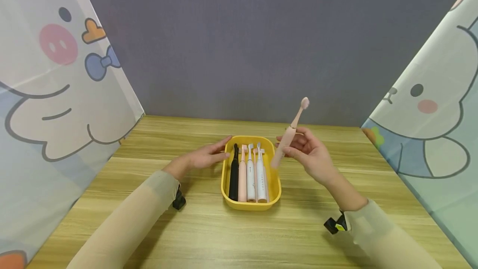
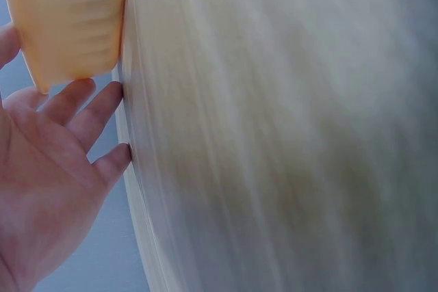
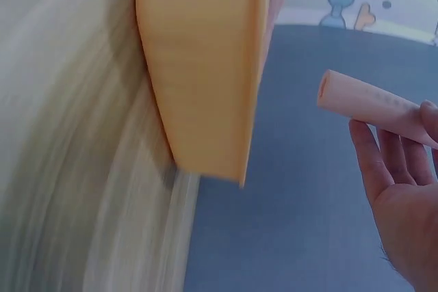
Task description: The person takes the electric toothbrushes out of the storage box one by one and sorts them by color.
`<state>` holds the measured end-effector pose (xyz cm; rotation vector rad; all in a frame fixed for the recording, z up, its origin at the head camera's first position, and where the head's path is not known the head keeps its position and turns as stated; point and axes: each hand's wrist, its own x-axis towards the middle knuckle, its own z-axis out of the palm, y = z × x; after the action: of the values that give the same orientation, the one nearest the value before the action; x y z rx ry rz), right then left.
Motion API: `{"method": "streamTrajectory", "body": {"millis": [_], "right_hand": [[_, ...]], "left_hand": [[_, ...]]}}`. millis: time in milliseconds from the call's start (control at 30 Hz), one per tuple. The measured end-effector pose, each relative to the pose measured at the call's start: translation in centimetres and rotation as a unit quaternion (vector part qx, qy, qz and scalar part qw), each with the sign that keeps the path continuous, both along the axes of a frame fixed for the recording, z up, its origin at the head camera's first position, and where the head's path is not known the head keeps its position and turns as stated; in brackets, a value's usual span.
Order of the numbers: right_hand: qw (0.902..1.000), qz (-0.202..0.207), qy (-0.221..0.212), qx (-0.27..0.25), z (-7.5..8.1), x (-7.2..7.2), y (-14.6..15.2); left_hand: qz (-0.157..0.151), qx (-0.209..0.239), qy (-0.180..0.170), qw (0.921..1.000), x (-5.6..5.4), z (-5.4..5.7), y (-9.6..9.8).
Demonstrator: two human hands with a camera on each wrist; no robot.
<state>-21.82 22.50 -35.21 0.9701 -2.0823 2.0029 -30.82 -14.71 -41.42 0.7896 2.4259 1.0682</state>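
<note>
A pink electric toothbrush point(image 1: 286, 141) is pinched between the thumb and fingers of my right hand point(image 1: 311, 155). It tilts, brush head up and to the right, just above the right rim of a yellow basket point(image 1: 276, 186). In the right wrist view the handle's lower end point(image 3: 356, 97) points toward the basket point(image 3: 205, 66), apart from it. My left hand point(image 1: 203, 155) touches the basket's left side with its fingers spread. Inside lie a black toothbrush point(image 1: 234, 175), a pink one point(image 1: 242, 177), two white ones point(image 1: 251, 177) and slim pink toothbrush-like pieces partly hidden between them.
The basket stands on a wood-grain table point(image 1: 201, 235). Behind rises a dark grey panel point(image 1: 239, 45). Cartoon-printed cloths hang at the left point(image 1: 48, 74) and right point(image 1: 433, 115). Black wrist cameras point(image 1: 179, 199) sit below the sleeves.
</note>
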Motion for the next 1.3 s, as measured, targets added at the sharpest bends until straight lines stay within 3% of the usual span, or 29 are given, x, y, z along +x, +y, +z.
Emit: {"method": "streamTrajectory", "body": {"millis": [200,567,767,967,1300], "right_hand": [[0.9993,-0.037,-0.010,-0.001,-0.2,-0.9,2.2],[0.9951,-0.093,-0.035,-0.003,-2.2,-2.7,5.5],[0.9900,-0.130,-0.049,0.027,-2.8,-3.9,6.7],[0.9823,-0.164,-0.063,0.064,-3.4,-5.4,7.5],[0.9795,-0.178,-0.067,0.067,-4.7,-7.9,7.3]], "left_hand": [[-0.004,0.001,-0.002,1.0000,-0.2,-0.2,0.0],[-0.002,-0.005,-0.004,1.0000,-0.3,-0.3,0.0],[0.001,0.008,-0.009,0.9999,-0.1,-0.1,0.0],[0.003,0.008,-0.005,1.0000,0.1,0.0,0.0],[0.003,0.010,-0.007,0.9999,0.0,0.0,0.0]]}}
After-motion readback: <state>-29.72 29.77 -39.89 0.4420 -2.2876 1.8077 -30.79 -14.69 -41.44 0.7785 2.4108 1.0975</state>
